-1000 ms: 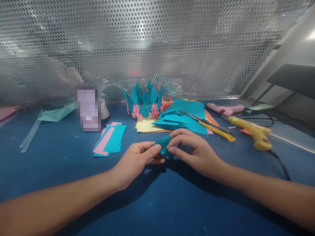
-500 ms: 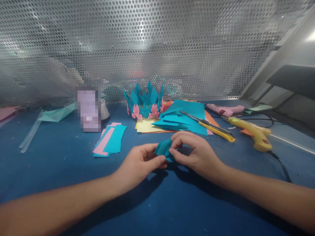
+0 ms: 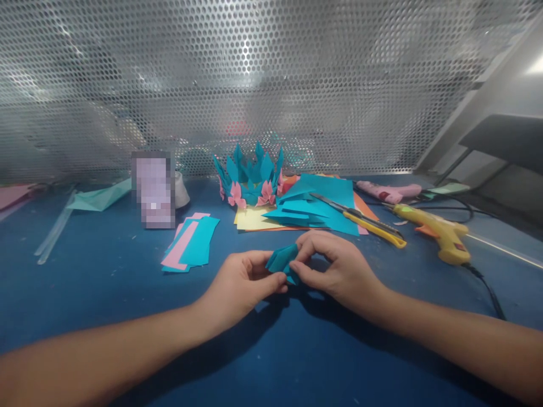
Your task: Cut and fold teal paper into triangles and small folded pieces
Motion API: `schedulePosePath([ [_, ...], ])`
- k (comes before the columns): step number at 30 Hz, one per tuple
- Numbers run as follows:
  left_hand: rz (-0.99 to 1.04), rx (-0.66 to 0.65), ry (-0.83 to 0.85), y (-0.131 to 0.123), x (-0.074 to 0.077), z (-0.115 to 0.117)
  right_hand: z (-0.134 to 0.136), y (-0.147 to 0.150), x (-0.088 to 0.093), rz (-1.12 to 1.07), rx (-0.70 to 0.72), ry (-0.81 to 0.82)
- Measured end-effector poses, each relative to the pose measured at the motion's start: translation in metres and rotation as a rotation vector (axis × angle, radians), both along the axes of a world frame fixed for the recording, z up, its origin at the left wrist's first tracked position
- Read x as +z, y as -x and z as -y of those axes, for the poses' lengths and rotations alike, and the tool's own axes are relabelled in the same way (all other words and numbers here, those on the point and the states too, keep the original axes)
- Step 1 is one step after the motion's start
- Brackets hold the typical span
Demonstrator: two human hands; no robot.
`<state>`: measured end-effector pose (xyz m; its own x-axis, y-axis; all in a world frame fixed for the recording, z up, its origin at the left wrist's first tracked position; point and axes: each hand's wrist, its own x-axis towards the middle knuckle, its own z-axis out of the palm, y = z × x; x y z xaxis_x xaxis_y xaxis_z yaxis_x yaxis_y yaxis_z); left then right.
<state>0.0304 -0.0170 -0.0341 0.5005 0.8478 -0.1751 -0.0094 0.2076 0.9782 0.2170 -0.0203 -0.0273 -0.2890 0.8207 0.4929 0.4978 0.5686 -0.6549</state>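
Observation:
A small folded piece of blue paper is held between both hands, just above the table. My left hand pinches its left and lower edge between thumb and fingers. At its right side, my right hand grips it with thumb and index finger. Behind the hands stands a blue paper crown with pink folded pieces around its base. Blue, yellow and orange sheets lie right of the crown. Blue and pink paper strips rest to the left of my left hand.
A yellow cutter lies on the sheets. Yellow and pink glue guns with cords are at the right. Clear sticks, green paper, a blurred upright object and a white roll stand or lie left.
My fingers have shifted slightly on the blue paper, which has tilted a little. The whole view has moved slightly; the other objects keep their places.

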Motion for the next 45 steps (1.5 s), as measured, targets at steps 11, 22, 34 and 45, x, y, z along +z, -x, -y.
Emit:
schedulePosePath([
  [11,0.030,-0.002,0.002,-0.0016,-0.0008,-0.0010,0.0008,-0.0002,-0.0013,-0.013,0.010,0.027],
  [22,-0.057,0.048,-0.013,-0.0014,0.0038,-0.0021,0.0039,0.0029,-0.0017,-0.105,0.045,0.195],
  [34,-0.022,0.061,0.032,-0.0012,0.0071,-0.0008,0.0036,0.0043,-0.0052,-0.329,0.210,0.379],
  [45,-0.023,0.111,-0.039,-0.0010,0.0059,0.0005,0.0058,0.0054,-0.0025,-0.329,0.180,0.378],
])
